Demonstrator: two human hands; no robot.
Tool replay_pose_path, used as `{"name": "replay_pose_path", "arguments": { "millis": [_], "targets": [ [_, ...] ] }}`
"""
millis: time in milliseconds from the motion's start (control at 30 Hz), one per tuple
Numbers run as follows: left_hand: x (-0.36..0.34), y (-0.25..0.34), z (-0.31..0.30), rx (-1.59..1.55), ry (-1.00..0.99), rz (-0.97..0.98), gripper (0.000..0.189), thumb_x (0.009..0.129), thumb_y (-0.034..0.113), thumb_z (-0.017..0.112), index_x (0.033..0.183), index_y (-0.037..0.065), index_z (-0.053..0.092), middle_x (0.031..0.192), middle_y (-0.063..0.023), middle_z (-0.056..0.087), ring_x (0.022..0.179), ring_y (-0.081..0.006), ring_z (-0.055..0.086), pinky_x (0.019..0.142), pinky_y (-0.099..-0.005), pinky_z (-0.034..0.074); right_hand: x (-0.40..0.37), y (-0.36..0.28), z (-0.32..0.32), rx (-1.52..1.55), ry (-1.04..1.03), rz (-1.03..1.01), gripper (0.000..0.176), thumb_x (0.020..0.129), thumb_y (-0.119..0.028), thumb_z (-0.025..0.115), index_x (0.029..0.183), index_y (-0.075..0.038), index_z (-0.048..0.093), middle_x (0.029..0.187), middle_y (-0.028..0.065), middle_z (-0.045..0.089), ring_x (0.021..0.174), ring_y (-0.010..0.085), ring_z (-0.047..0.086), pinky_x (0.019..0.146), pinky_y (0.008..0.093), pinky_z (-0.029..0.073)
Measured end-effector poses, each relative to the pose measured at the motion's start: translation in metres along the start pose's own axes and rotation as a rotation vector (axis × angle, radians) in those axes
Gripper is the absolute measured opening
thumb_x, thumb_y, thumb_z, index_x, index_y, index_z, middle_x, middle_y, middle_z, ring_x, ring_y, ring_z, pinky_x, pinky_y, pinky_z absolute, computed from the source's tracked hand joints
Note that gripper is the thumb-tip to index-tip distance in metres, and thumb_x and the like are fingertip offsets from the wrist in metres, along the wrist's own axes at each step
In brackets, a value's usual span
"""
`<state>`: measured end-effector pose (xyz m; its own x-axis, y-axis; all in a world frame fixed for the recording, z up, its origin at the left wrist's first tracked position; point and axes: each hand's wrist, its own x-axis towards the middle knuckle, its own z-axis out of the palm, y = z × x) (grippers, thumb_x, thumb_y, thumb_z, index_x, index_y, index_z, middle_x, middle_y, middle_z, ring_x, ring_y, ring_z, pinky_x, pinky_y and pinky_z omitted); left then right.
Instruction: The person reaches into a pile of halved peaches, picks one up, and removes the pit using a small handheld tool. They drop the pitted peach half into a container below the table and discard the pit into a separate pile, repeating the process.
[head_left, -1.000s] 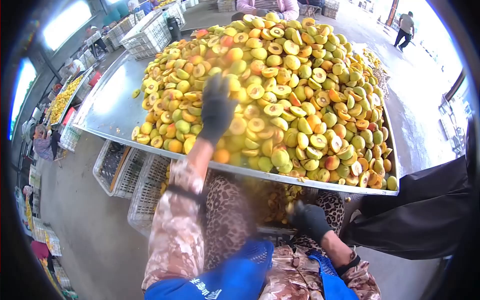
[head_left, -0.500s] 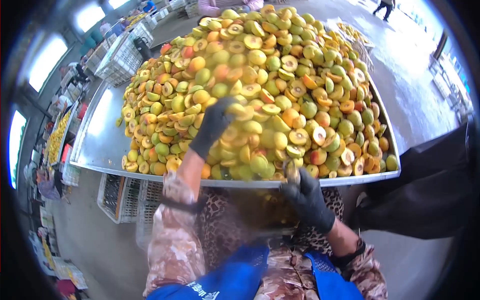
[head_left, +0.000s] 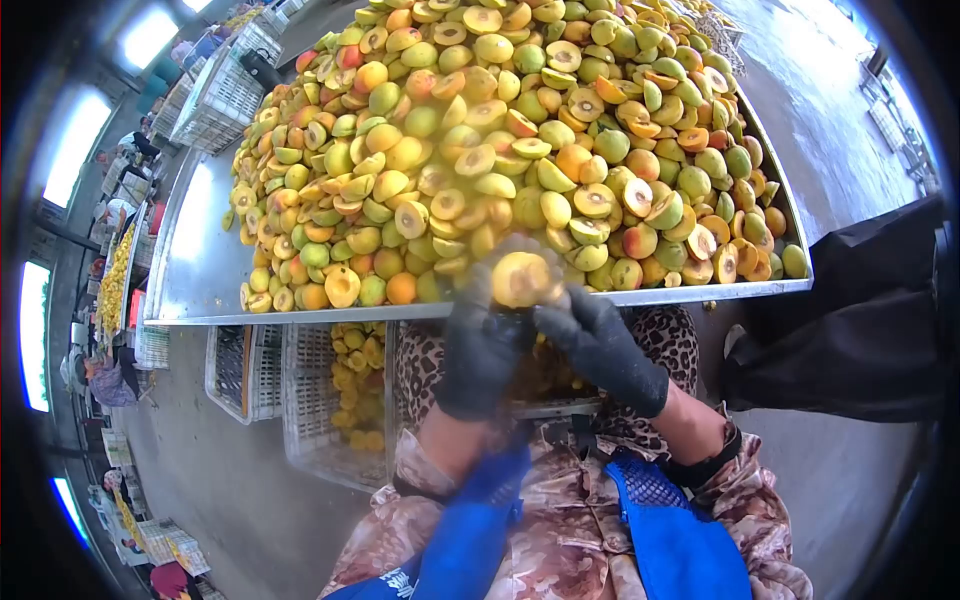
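In the head view a cut peach half (head_left: 522,279) faces up, its cut side towards me, just in front of the tray's near edge. My left hand (head_left: 482,355), in a dark glove, is closed around its left side; this area is blurred. My right hand (head_left: 608,348), also gloved, has bent fingers against the fruit's right side. Whatever the right fingers grip is hidden behind them and the fruit. Beyond both hands rises a large heap of halved peaches (head_left: 400,155), yellow-green with red blushes, on a metal tray (head_left: 200,235).
Below the tray stand a white crate (head_left: 305,400) with yellow fruit pieces and another slatted crate (head_left: 262,370). A dark container with fruit sits between my knees. Black cloth (head_left: 840,340) hangs at the right. People and stacked crates (head_left: 235,90) line the left.
My left hand has come back from the heap with a peach half and met my right hand near the tray's edge. The view has tilted downward; the small tool in my right hand no longer shows.
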<state>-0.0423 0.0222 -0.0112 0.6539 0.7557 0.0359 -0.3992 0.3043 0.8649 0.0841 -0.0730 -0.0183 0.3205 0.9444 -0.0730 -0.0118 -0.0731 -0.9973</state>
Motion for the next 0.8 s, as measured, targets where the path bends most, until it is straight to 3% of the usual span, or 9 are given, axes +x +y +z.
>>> {"name": "replay_pose_path", "arguments": {
  "millis": [33,67,133,267,467,567,667,800],
  "targets": [
    [-0.003,0.004,0.009,0.209,-0.011,0.074,0.059,0.111,0.048,0.039,0.142,-0.001,0.050,0.126,-0.0168,0.063,0.109,-0.0247,0.065,0.097,-0.0378,0.054,-0.007,0.000,-0.001,-0.044,-0.080,-0.010,0.033,0.100,-0.021,0.061,0.121,0.004,0.060,0.098,0.0125,0.068,0.091,0.0171,0.062,0.082,0.0351,0.052],
    [-0.006,0.006,0.012,0.080,0.030,0.006,0.059,0.111,0.048,0.039,0.142,-0.001,0.050,0.125,-0.0167,0.063,0.108,-0.0243,0.065,0.096,-0.0378,0.054,-0.009,0.012,-0.002,-0.056,-0.091,0.031,0.032,0.099,-0.021,0.062,0.120,0.003,0.059,0.100,0.0174,0.069,0.092,0.0254,0.065,0.082,0.0401,0.052],
    [-0.008,0.009,0.017,-0.177,0.107,-0.122,0.058,0.111,0.046,0.041,0.142,-0.001,0.050,0.123,-0.0165,0.064,0.105,-0.0235,0.065,0.094,-0.0376,0.055,-0.013,0.009,-0.001,-0.126,-0.044,-0.056,0.033,0.098,-0.022,0.064,0.118,0.003,0.058,0.101,0.0213,0.068,0.093,0.0330,0.066,0.083,0.0439,0.052],
    [-0.011,0.007,0.021,-0.214,0.093,-0.039,0.054,0.111,0.044,0.041,0.138,-0.001,0.054,0.122,-0.0151,0.064,0.103,-0.0233,0.065,0.092,-0.0372,0.055,-0.010,0.017,0.010,-0.072,0.020,-0.218,0.033,0.096,-0.025,0.066,0.113,0.002,0.057,0.101,0.0272,0.066,0.095,0.0446,0.064,0.082,0.0495,0.051],
    [-0.016,0.006,0.027,-0.121,0.114,0.038,0.047,0.113,0.039,0.037,0.119,0.000,0.062,0.116,-0.0141,0.066,0.103,-0.0240,0.065,0.094,-0.0385,0.054,-0.014,0.020,0.006,-0.373,0.023,-0.322,0.036,0.095,-0.028,0.067,0.113,0.000,0.054,0.101,0.0314,0.064,0.095,0.0514,0.063,0.078,0.0562,0.050],
    [-0.016,0.005,0.034,-0.092,0.049,0.133,0.044,0.113,0.037,0.038,0.109,0.001,0.062,0.110,-0.0149,0.067,0.101,-0.0251,0.066,0.093,-0.0392,0.054,-0.019,0.026,0.007,-0.326,0.020,-0.301,0.039,0.095,-0.029,0.066,0.119,-0.001,0.053,0.105,0.0338,0.063,0.098,0.0535,0.062,0.078,0.0573,0.050],
    [-0.008,0.005,0.038,-0.051,0.015,0.188,0.042,0.112,0.037,0.043,0.099,0.002,0.061,0.103,-0.0157,0.067,0.097,-0.0272,0.067,0.088,-0.0393,0.055,-0.022,0.020,0.008,-0.220,0.042,-0.310,0.039,0.096,-0.028,0.064,0.120,0.000,0.055,0.106,0.0296,0.067,0.095,0.0468,0.068,0.079,0.0498,0.053],
    [0.000,0.002,0.033,-0.146,-0.035,0.126,0.044,0.111,0.038,0.047,0.086,0.003,0.058,0.093,-0.0150,0.066,0.087,-0.0295,0.068,0.079,-0.0377,0.057,-0.030,0.012,0.005,0.109,-0.162,-0.208,0.037,0.102,-0.035,0.057,0.118,-0.002,0.058,0.097,0.0116,0.064,0.085,0.0224,0.063,0.075,0.0354,0.050]
  ]
}}
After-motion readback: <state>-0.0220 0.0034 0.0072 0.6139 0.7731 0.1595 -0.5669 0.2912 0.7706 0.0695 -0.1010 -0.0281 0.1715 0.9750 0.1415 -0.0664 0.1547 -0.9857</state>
